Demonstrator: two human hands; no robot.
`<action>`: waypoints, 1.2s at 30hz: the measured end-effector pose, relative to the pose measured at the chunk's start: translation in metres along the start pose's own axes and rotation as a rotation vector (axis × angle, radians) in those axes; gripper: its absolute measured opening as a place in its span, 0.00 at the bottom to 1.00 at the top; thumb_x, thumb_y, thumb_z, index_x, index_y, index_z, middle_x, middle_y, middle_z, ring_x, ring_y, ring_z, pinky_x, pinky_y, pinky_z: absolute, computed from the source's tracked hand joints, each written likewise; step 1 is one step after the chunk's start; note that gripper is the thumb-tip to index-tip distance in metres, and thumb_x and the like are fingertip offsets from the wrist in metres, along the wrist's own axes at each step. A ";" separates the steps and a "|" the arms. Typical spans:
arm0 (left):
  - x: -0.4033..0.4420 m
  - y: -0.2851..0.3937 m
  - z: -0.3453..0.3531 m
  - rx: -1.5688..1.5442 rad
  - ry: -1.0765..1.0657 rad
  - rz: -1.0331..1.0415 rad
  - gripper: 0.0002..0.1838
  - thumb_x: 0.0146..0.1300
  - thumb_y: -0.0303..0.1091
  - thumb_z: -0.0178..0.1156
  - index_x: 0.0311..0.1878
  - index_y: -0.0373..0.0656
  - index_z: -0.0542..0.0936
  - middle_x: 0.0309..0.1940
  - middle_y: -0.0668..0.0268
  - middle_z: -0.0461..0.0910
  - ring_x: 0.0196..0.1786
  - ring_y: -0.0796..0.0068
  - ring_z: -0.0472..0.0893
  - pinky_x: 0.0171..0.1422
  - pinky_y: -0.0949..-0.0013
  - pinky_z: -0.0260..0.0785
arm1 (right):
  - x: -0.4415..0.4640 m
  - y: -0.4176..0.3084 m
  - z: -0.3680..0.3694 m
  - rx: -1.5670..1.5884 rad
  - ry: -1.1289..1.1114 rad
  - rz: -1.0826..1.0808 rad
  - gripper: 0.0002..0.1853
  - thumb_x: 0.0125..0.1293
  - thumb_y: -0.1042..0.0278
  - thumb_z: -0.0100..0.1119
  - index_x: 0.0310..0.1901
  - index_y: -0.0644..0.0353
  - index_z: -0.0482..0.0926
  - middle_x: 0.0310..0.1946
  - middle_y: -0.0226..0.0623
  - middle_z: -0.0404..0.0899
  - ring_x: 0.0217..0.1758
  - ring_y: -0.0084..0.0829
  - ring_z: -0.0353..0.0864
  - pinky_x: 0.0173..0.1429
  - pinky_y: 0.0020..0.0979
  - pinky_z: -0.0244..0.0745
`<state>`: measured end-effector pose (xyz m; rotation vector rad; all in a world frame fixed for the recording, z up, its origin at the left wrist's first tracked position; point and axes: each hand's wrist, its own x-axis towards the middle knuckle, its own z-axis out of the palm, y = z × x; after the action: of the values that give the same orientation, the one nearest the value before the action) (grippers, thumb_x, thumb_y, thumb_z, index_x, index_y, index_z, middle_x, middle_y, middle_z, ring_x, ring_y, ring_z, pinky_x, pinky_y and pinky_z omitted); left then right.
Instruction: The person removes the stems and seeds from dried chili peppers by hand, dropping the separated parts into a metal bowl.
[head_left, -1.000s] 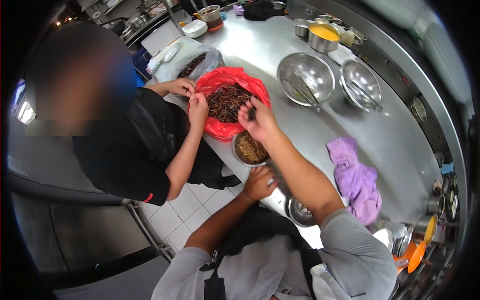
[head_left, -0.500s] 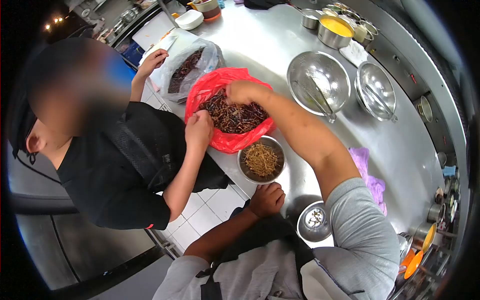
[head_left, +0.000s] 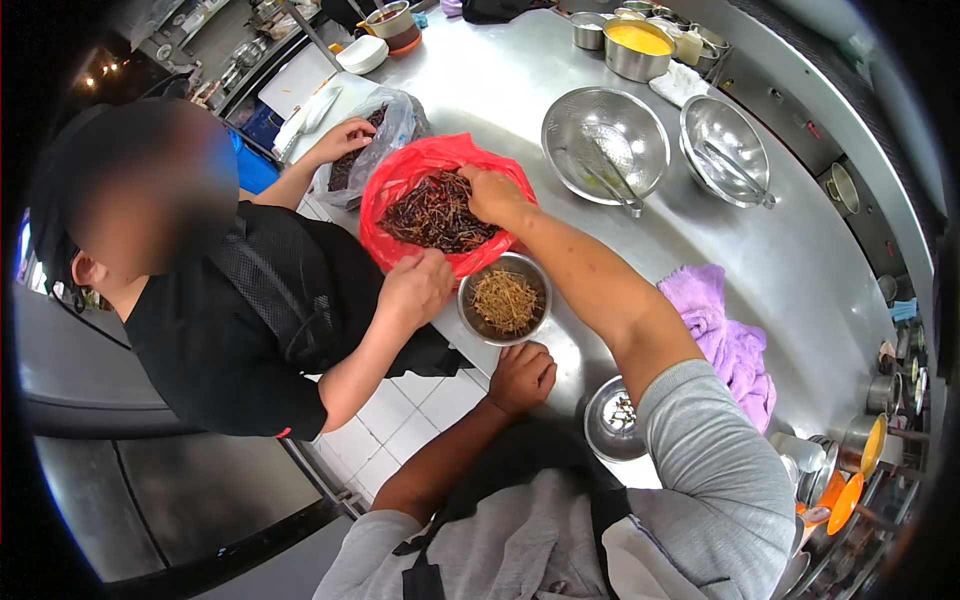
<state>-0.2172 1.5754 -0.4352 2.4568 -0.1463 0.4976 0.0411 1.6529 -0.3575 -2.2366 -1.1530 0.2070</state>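
A red plastic bag (head_left: 381, 185) lies open on the steel table, full of what look like dark dried chillies (head_left: 435, 212). My right hand (head_left: 497, 197) reaches in at the bag's far right side, fingers pinched at the edge of the heap; what is between the fingertips is too small to name. Just below the bag, a steel bowl (head_left: 467, 322) holds straw-coloured stems (head_left: 505, 302). My left hand (head_left: 523, 379) rests closed at the table edge beside this bowl, its palm side hidden. A co-worker's hand (head_left: 416, 290) is at the bag's near rim.
The co-worker's other hand (head_left: 345, 140) is at a clear bag (head_left: 400, 120) of similar dark pieces. Two steel colanders (head_left: 560, 150) with tongs stand beyond my right arm. A purple towel (head_left: 735, 350) and a small steel bowl (head_left: 603, 440) are nearer me. Pots (head_left: 632, 65) line the back.
The view has shifted a little. My right hand has moved from over the heap to its right edge. The co-worker's far hand has lowered onto the clear bag.
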 end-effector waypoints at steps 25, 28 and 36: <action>0.099 0.162 0.022 -2.044 -0.081 -0.555 0.27 0.70 0.55 0.41 0.55 0.41 0.71 0.54 0.55 0.74 0.59 0.57 0.71 0.65 0.52 0.62 | -0.338 -0.047 -0.081 0.788 1.078 0.183 0.15 0.57 0.81 0.54 0.48 0.64 0.74 0.44 0.36 0.78 0.47 0.33 0.76 0.52 0.29 0.70; 0.086 0.199 0.023 -2.177 -0.149 -0.738 0.24 0.71 0.53 0.40 0.54 0.43 0.73 0.52 0.56 0.75 0.56 0.54 0.74 0.64 0.50 0.63 | -0.375 -0.049 -0.089 0.117 1.044 0.211 0.16 0.52 0.80 0.55 0.45 0.62 0.76 0.44 0.38 0.78 0.48 0.38 0.74 0.55 0.35 0.66; 0.068 0.203 0.038 -2.109 -0.285 -0.806 0.23 0.72 0.50 0.38 0.51 0.43 0.76 0.50 0.57 0.77 0.54 0.56 0.76 0.63 0.52 0.65 | -0.411 -0.053 -0.093 -0.002 1.115 0.152 0.14 0.52 0.78 0.52 0.42 0.62 0.77 0.39 0.38 0.79 0.47 0.38 0.73 0.55 0.37 0.64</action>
<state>-0.1869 1.3913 -0.3243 0.3407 0.1659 -0.3503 -0.2086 1.3130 -0.3065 -1.9195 -0.3584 -0.8746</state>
